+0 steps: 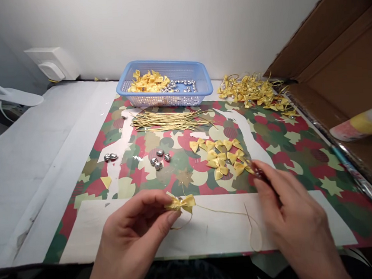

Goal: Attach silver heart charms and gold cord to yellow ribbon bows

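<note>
- Pinching a yellow bow above the near edge of the table, the left hand steadies an apparent sewing step.
- Right hand fingers grip a dark object, too blurred to identify.
- Next likely: a firm bow while the trailing thread is worked.

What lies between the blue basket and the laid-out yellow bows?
The head view shows a bundle of thin gold strands between the blue basket and the yellow bows, plus a small white patch on the patterned sheet.
</note>
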### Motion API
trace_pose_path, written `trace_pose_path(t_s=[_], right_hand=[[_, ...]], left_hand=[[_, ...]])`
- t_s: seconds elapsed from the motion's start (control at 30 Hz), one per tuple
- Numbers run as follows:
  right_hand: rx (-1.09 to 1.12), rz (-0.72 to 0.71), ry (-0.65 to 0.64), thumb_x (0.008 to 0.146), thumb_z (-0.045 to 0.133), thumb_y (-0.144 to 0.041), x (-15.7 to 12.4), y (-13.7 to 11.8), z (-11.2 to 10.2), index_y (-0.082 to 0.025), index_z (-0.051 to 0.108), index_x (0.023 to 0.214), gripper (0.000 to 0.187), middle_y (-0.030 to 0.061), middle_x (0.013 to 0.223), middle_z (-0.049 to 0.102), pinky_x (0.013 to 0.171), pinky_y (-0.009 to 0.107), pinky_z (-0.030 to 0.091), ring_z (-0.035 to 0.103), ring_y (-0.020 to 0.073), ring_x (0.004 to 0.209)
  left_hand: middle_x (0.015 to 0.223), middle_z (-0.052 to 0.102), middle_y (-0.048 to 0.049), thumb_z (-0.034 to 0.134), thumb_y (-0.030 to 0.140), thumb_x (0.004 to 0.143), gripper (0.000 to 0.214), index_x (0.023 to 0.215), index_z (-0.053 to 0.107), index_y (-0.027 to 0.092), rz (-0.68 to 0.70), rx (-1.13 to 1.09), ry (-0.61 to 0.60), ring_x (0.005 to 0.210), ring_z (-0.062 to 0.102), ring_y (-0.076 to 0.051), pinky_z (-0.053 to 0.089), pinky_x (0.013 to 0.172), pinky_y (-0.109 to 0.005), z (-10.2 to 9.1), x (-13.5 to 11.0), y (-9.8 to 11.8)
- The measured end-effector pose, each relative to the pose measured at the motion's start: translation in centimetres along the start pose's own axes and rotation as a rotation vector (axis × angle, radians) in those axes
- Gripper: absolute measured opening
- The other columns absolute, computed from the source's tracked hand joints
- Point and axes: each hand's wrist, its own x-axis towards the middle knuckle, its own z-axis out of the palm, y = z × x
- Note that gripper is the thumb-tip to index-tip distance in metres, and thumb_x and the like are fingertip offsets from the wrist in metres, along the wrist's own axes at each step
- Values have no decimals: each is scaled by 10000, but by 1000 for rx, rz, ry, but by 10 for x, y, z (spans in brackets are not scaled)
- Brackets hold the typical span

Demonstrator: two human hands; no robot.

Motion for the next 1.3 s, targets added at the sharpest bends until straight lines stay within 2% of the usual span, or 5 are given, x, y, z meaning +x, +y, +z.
trace_pose_path(t_s=[0.13,0.27,0.53,0.9,1.3], right_hand=[[-243,-46,59,1083,504,-278,-1,9,-4,-132,745,1157,292,208,1238,737,890,524,531,698,416,1132],[312,-63,-158,1046,610,-265,-3,-38,-17,-236,651,1057,51,20,904,710,642,249,550,686,155,716],[569,-147,-244,985,544,-35,4,-75,2,-180,647,902,197,20,760,660,590,267,496,618,150,663],[572,-132,-222,969,526,-28,8,-76,-3,-163,627,787,248,8,667,550,566,272,419,511,130,617],[607,-116,-198,971,525,-36,7,-76,-2,-179,618,809,235,-2,682,557,567,275,400,496,123,609]], left_hand=[[851,843,20,863,235,837,73,896,830,263,12,50,-53,781,826,-174,677,732,-169,-1,4,-2],[862,847,27,819,190,844,83,861,836,269,149,148,26,787,816,-169,667,740,-166,9,-3,4],[934,869,98,760,39,854,334,940,840,352,362,220,-81,806,826,-143,659,808,-160,3,-3,5],[765,837,102,802,148,767,218,726,852,356,134,100,87,704,777,-129,629,704,-136,15,-9,17],[753,832,55,822,142,762,178,730,845,316,147,131,42,705,793,-165,658,685,-167,8,-7,15]])
